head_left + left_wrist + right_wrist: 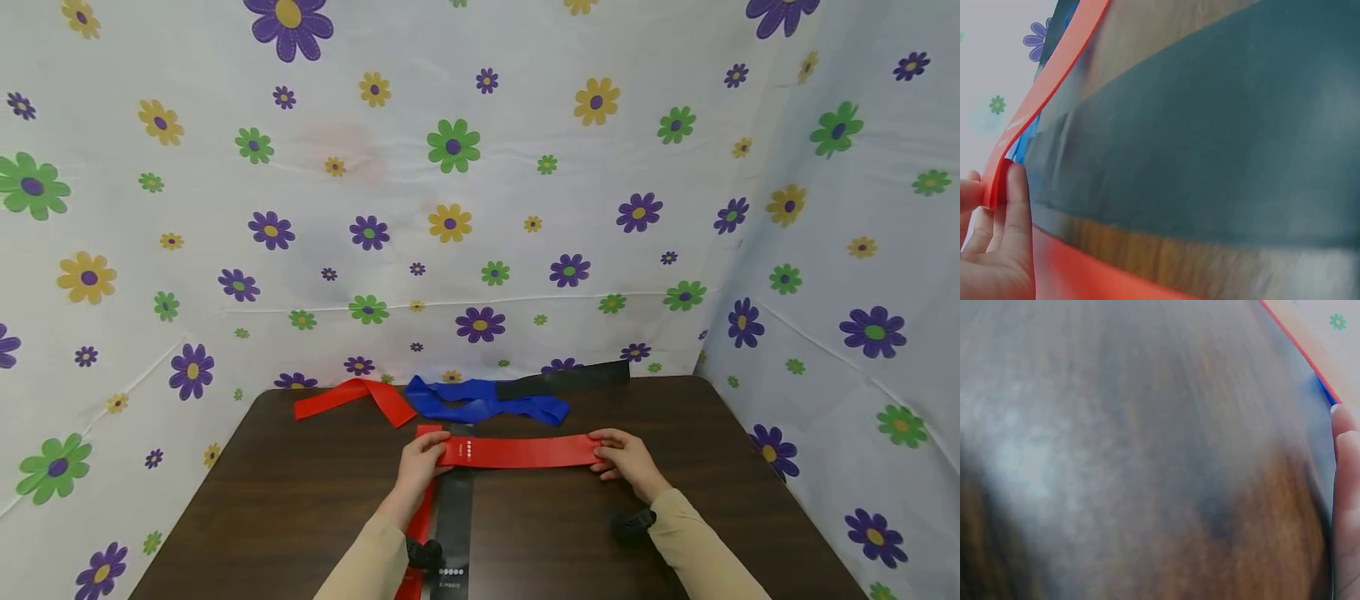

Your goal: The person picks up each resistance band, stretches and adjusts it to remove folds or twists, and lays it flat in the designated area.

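Observation:
A red resistance band (pixel 525 452) marked "Heavy" is stretched out flat between both hands above the table. My left hand (pixel 417 468) pinches its left end between thumb and fingers, which the left wrist view shows with the band (pixel 1054 65) folded at the fingertips. The right hand (pixel 626 458) pinches the other end; in the right wrist view only part of that hand (pixel 1347 481) and the band's thin edge show. Beneath the left hand lie a black band (pixel 454 517) marked "X-Heavy" and, beside it, another red band (pixel 422 521), both running toward the front edge.
Along the back of the brown table (pixel 540 533) lie a bent red band (pixel 356 398), a crumpled blue band (pixel 480 402) and a black band (pixel 566 381) touching the blue one. A flower-patterned white cloth (pixel 517 183) hangs behind and at the sides.

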`<state>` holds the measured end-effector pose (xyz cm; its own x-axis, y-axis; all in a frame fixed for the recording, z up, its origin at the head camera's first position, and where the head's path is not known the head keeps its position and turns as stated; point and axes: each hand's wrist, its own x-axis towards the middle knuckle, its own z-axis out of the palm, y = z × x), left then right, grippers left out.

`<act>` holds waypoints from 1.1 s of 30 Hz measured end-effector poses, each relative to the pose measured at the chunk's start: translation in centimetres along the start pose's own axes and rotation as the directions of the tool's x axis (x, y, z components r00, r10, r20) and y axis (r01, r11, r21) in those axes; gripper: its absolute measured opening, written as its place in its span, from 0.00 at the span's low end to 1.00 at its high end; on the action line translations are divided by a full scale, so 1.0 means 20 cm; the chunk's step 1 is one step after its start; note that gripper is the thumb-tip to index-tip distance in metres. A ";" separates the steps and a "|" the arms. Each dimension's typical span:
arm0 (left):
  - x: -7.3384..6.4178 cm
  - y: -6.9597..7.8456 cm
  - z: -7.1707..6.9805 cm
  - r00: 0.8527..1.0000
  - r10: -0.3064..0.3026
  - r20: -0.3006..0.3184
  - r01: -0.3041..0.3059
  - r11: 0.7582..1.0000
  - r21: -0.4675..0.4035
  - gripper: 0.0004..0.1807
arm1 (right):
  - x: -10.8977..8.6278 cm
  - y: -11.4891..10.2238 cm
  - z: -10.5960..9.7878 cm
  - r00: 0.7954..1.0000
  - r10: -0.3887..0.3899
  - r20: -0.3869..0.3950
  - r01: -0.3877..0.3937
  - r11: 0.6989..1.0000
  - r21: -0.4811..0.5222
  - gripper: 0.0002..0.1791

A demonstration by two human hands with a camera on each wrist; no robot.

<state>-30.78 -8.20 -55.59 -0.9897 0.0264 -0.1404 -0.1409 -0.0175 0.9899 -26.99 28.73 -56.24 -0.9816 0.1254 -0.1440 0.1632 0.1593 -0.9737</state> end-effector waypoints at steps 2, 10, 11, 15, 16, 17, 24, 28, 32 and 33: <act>-0.01 0.02 -0.01 1.000 0.017 0.006 -0.017 1.000 0.018 0.18 | 0.01 -0.01 0.00 1.000 0.009 -0.005 -0.009 1.000 -0.004 0.19; -0.03 0.07 -0.05 0.999 0.040 0.016 -0.041 0.996 0.083 0.19 | 0.02 -0.04 0.01 0.999 -0.012 0.053 0.012 1.000 0.002 0.30; -0.03 0.06 -0.06 0.999 0.043 0.018 -0.044 0.996 0.083 0.19 | 0.02 -0.04 0.01 0.999 -0.007 0.051 0.007 1.000 0.007 0.30; -0.04 0.05 -0.07 0.998 0.056 0.012 -0.057 0.995 0.084 0.18 | 0.02 -0.05 0.01 0.999 0.007 0.041 -0.008 1.000 0.020 0.28; -0.04 0.04 -0.07 0.998 0.056 0.003 -0.056 0.994 0.090 0.18 | 0.02 -0.05 0.01 0.999 0.006 0.039 -0.007 1.000 0.023 0.27; -0.05 0.04 -0.08 0.998 0.057 -0.004 -0.057 0.993 0.099 0.18 | 0.02 -0.05 0.01 0.999 0.009 0.035 -0.010 1.000 0.028 0.26; -0.05 0.05 -0.11 0.998 0.042 -0.041 -0.035 0.988 0.150 0.16 | 0.04 -0.07 0.02 0.998 0.004 0.063 -0.007 0.999 0.048 0.21; -0.05 0.04 -0.15 0.998 0.062 -0.032 -0.055 0.983 0.175 0.16 | 0.05 -0.09 0.04 0.997 -0.008 0.073 0.005 0.999 0.047 0.19; -0.06 0.03 -0.18 0.998 0.052 -0.033 -0.046 0.984 0.175 0.16 | 0.07 -0.11 0.06 0.998 -0.010 0.064 0.007 0.999 0.041 0.18; -0.06 0.03 -0.19 0.998 0.049 -0.034 -0.042 0.984 0.172 0.15 | 0.07 -0.12 0.07 0.998 -0.011 0.066 0.009 0.999 0.037 0.18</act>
<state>-29.75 -12.00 -54.91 -0.9957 -0.0082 -0.0924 -0.0925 0.1533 0.9838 -28.86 27.25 -54.40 -0.9878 0.0586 -0.1446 0.1510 0.1242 -0.9807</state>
